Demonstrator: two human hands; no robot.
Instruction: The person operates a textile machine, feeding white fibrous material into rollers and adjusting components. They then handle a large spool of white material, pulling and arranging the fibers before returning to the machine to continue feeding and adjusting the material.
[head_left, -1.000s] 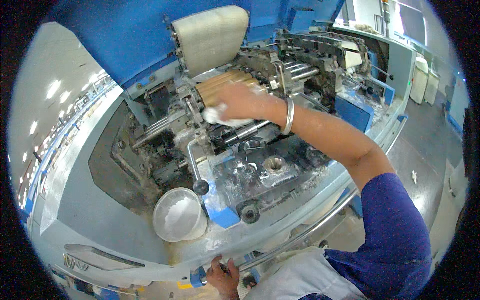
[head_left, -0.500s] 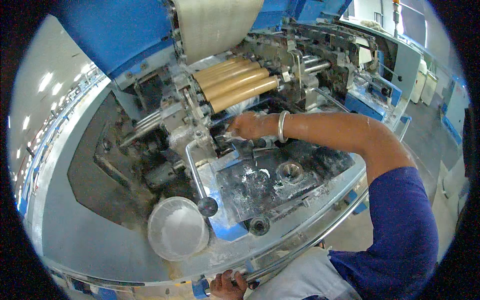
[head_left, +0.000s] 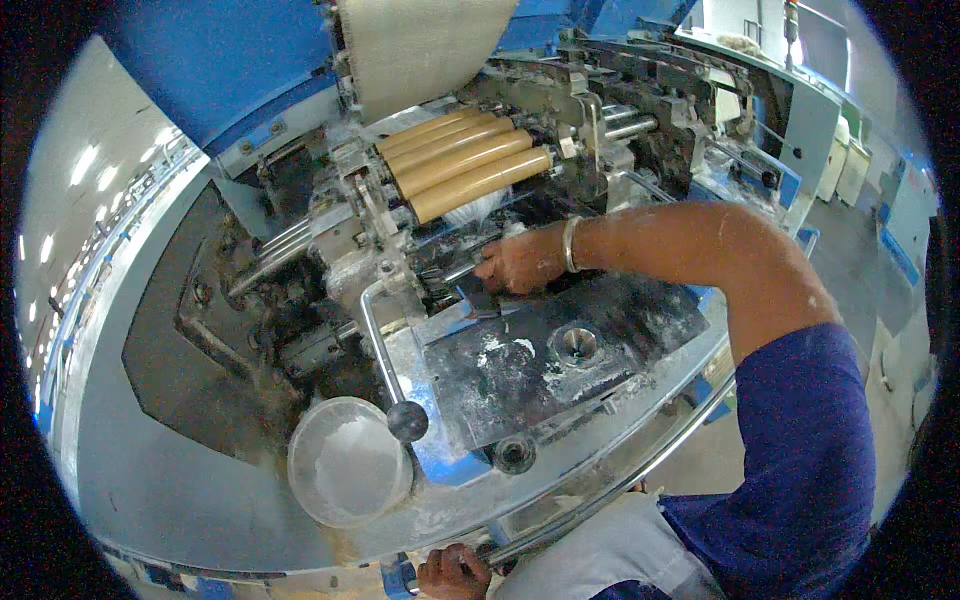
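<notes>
My right hand [head_left: 522, 260] reaches into the machine just below several tan rollers [head_left: 470, 165], its fingers curled. A short metallic piece [head_left: 458, 273] shows at the fingertips; whether it is held or belongs to the machine I cannot tell. Under the wrist lies a dark flat plate [head_left: 550, 370] dusted with white fluff, with a round metal-rimmed hole [head_left: 577, 344] in it. At the bottom edge, my left hand [head_left: 453, 573] is wrapped round the end of a curved metal rail [head_left: 620, 490].
A translucent round tub [head_left: 350, 465] with whitish contents stands on the grey machine ledge. Beside it, a lever with a black ball knob [head_left: 407, 421] slants up to the frame. A wide pale web [head_left: 425, 50] hangs behind the rollers. Blue panels [head_left: 220, 60] rise at the far left.
My right hand has shifted slightly right and back from the roller bracket, baring the metallic piece at its fingertips. My left hand stays on the rail. The whole view has shifted slightly.
</notes>
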